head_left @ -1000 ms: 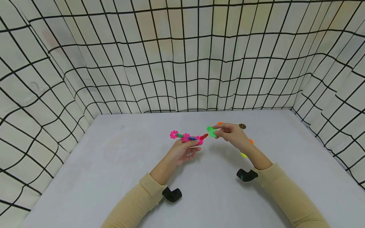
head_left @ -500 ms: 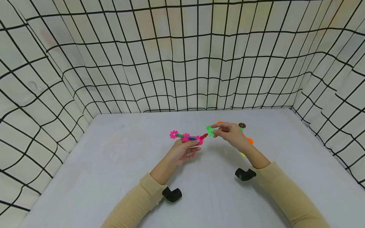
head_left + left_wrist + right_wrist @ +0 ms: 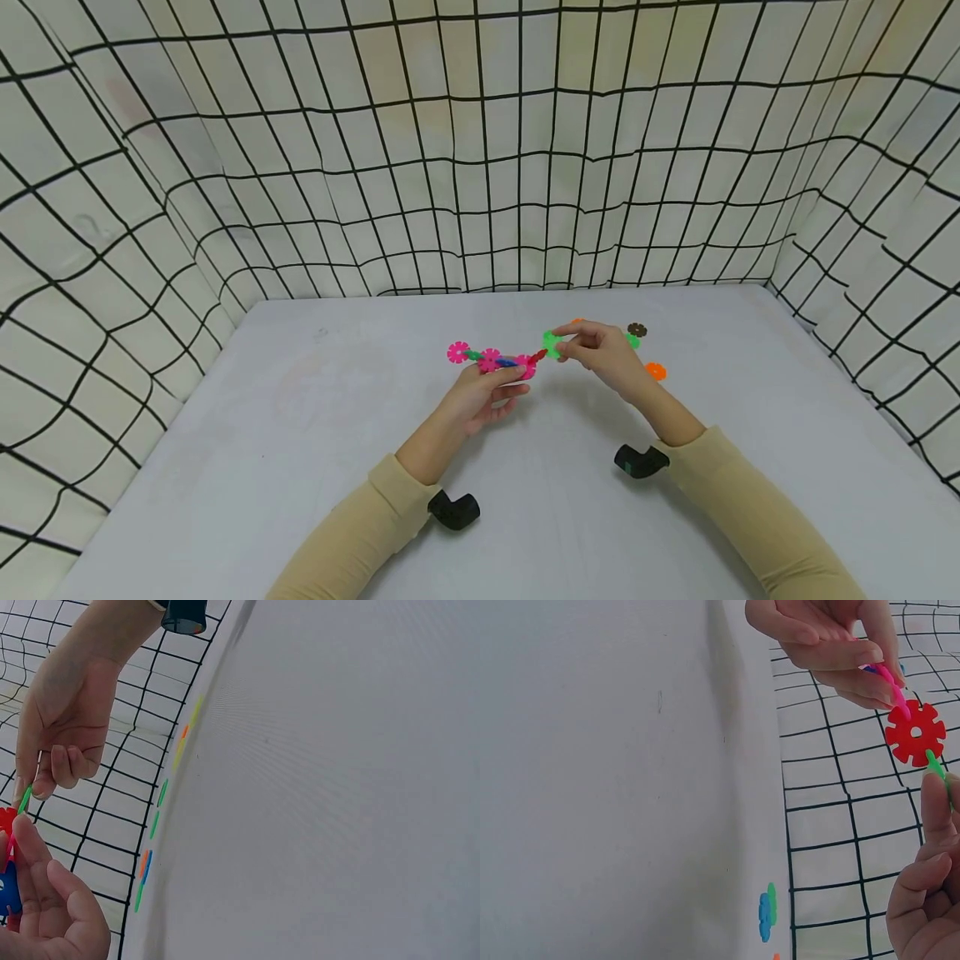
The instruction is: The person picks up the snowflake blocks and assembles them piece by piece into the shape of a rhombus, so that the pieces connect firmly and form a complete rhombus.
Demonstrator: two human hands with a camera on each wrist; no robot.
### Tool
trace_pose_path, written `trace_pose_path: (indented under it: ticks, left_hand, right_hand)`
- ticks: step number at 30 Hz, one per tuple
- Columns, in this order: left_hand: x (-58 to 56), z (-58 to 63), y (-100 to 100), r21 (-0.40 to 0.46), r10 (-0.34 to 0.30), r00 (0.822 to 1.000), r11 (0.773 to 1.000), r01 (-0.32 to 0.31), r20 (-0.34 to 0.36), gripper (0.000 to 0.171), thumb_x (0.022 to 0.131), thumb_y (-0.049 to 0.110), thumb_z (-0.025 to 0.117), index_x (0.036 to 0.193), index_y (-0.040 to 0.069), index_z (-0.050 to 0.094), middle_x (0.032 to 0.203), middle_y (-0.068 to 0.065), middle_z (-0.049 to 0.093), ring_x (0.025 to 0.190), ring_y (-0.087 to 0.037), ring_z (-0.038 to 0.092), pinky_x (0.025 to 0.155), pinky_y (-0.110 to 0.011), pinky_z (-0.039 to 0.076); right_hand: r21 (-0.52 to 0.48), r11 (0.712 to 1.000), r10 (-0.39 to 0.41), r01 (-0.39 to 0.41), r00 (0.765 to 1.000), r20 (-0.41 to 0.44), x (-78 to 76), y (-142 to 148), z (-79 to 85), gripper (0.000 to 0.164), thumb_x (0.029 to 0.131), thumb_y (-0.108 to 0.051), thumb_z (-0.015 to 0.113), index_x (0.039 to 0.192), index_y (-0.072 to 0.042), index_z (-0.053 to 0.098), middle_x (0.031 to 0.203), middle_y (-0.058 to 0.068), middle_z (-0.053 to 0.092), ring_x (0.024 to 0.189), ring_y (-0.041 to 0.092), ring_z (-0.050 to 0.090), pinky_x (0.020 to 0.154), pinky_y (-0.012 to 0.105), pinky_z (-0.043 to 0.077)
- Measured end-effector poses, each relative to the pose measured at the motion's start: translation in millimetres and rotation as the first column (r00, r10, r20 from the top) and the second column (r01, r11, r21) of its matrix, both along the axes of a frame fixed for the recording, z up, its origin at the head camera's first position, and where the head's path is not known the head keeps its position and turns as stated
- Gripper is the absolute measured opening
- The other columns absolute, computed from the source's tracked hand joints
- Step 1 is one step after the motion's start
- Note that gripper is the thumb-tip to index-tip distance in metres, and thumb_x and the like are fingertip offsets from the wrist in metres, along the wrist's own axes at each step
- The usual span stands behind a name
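My left hand point(image 3: 483, 396) pinches a chain of notched plastic discs near its right end, holding it above the table. Along the chain run a pink disc point(image 3: 458, 352), a green one, another pink disc point(image 3: 490, 360), a blue one and a third pink disc by the thumb. At the right end sits a red disc point(image 3: 916, 733), turned edge-on in the head view. Between thumb and fingertips my right hand point(image 3: 603, 354) pinches a green disc point(image 3: 551, 344). In the right wrist view the green disc's edge meets a notch in the red disc's rim.
On the white table point(image 3: 300, 458), behind and beside the right hand, lie loose discs: a brown one point(image 3: 637, 330), a green one point(image 3: 633, 341) and an orange one point(image 3: 656, 372). Black elbow-shaped pieces hang at both cuffs point(image 3: 641, 461). A black-gridded white wall point(image 3: 502, 183) encloses the table.
My right hand has shifted slightly left, bringing the green disc to the red disc at the chain's end. The left hand has barely moved.
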State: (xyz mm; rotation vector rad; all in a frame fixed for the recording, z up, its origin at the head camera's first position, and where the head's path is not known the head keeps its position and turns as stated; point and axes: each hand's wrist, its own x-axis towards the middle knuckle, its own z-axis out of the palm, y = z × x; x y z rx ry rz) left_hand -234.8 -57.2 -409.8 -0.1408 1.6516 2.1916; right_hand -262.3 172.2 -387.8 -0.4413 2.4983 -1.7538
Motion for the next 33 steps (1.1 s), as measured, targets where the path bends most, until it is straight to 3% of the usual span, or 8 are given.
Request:
trace_pose_path:
  ticks: [13,22,28,33]
  left_hand:
    - [0.2,0.3,2.1,-0.014,0.018,1.000,1.000,-0.018,0.000,0.010,0.097,0.019,0.072,0.097,0.010,0.069,0.088,0.000,0.074,0.081,-0.012,0.071,0.075,-0.029,0.055]
    - [0.1,-0.5,1.8,-0.025,0.023,1.000,0.999,-0.023,-0.009,0.011,0.097,0.018,0.074,0.095,0.008,0.070,0.091,-0.006,0.075,0.079,-0.011,0.071,0.076,-0.030,0.054]
    - [-1.3,-1.9,1.4,-0.030,0.023,1.000,0.999,-0.024,-0.018,0.010,0.097,0.017,0.073,0.096,0.007,0.070,0.083,-0.002,0.074,0.076,-0.010,0.070,0.077,-0.029,0.053]
    - [-1.5,-2.4,1.7,-0.025,0.031,0.999,0.999,-0.031,-0.026,0.010,0.098,0.016,0.072,0.095,0.007,0.070,0.079,-0.001,0.073,0.074,-0.009,0.069,0.075,-0.028,0.054]
  right_hand:
    - [-0.015,1.000,-0.006,0.006,1.000,0.005,2.1,-1.2,-0.2,0.029,0.100,-0.017,0.068,0.126,-0.003,0.070,0.087,0.008,0.074,0.093,0.046,0.055,0.065,0.026,0.040]
    - [-0.025,0.999,-0.022,0.022,1.000,-0.002,4.2,-4.0,-3.2,0.029,0.099,-0.015,0.069,0.124,0.000,0.069,0.086,0.007,0.074,0.089,0.046,0.057,0.066,0.027,0.039]
    - [-0.054,0.998,-0.043,0.042,0.999,-0.004,7.2,-7.2,-3.8,0.030,0.099,-0.011,0.069,0.125,0.003,0.068,0.088,0.006,0.076,0.099,0.046,0.065,0.070,0.028,0.042]
    - [-0.065,0.996,-0.064,0.064,0.998,-0.010,9.8,-9.5,-2.7,0.029,0.099,-0.010,0.068,0.124,0.003,0.068,0.088,0.006,0.076,0.096,0.040,0.066,0.072,0.029,0.044]
